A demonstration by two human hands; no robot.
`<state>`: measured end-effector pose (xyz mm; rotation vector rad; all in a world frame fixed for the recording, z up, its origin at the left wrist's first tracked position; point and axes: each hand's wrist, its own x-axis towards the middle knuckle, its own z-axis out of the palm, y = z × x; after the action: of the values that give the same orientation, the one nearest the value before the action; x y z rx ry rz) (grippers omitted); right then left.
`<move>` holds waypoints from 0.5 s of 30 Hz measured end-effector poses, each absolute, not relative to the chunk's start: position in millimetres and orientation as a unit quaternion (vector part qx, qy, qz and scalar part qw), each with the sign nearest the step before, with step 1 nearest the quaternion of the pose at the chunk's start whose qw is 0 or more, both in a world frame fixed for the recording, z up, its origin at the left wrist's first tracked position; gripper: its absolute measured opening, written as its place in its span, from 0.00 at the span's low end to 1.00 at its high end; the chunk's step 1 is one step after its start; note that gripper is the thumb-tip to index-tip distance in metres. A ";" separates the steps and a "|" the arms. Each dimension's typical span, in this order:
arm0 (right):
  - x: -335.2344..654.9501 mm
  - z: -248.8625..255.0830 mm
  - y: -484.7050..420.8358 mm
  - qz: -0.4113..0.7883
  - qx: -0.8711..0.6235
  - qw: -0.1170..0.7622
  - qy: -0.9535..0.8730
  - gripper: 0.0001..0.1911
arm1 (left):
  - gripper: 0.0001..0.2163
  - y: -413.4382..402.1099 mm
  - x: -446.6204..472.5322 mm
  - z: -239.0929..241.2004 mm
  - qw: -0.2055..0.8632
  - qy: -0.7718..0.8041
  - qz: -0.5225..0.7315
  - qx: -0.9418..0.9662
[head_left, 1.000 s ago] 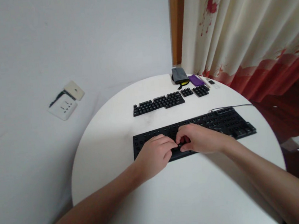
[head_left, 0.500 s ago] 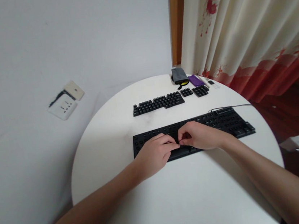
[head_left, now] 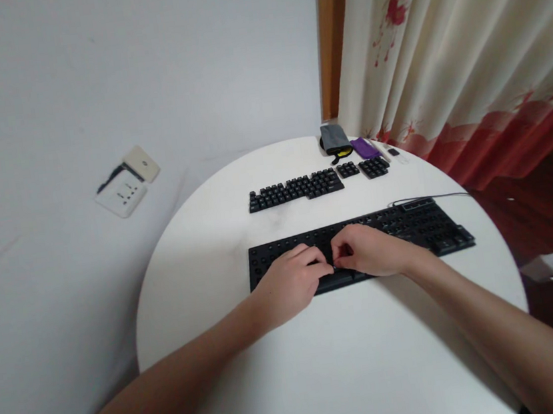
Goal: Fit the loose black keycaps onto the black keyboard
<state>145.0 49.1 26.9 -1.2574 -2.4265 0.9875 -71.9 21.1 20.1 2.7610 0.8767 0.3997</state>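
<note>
A black keyboard (head_left: 424,222) without its keycaps lies across the middle of a round white table (head_left: 336,361). My left hand (head_left: 291,286) and my right hand (head_left: 370,252) rest on its front edge near the middle. Both have curled fingers, and the fingertips meet in a pinch over a small dark spot I cannot make out. Behind the keyboard, the removed black keycaps (head_left: 294,189) lie in a long block, with two smaller blocks (head_left: 373,167) to its right.
A grey pouch (head_left: 332,138), a purple item (head_left: 364,148) and small bits lie at the table's far edge. The keyboard cable (head_left: 436,197) runs off to the right. A flowered curtain (head_left: 438,46) hangs at the right; a wall socket (head_left: 121,196) is at the left.
My right hand has drawn slightly up and left on the keyboard, closing its pinch against my left fingertips. The view has shifted a little.
</note>
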 end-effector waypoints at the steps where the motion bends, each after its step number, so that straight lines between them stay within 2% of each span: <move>1: 145.3 27.0 49.5 0.340 -0.425 0.123 -0.830 0.06 | 0.16 21.5 -71.9 19.0 0.111 0.296 0.144 0.938; 6: 150.6 28.8 55.7 0.326 -0.459 0.210 -0.799 0.06 | 0.15 23.1 -73.2 16.6 0.123 0.319 0.219 0.914; 9: 153.5 29.1 59.7 0.283 -0.502 0.256 -0.776 0.07 | 0.17 22.7 -73.1 17.5 0.121 0.308 0.221 0.917; 15: 152.7 25.6 61.1 0.257 -0.522 0.245 -0.776 0.08 | 0.19 19.2 -70.9 17.3 0.111 0.298 0.153 0.936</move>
<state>152.7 61.1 25.6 -1.4244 -2.1178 0.7016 -70.9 19.2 17.3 2.7481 0.8768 0.4491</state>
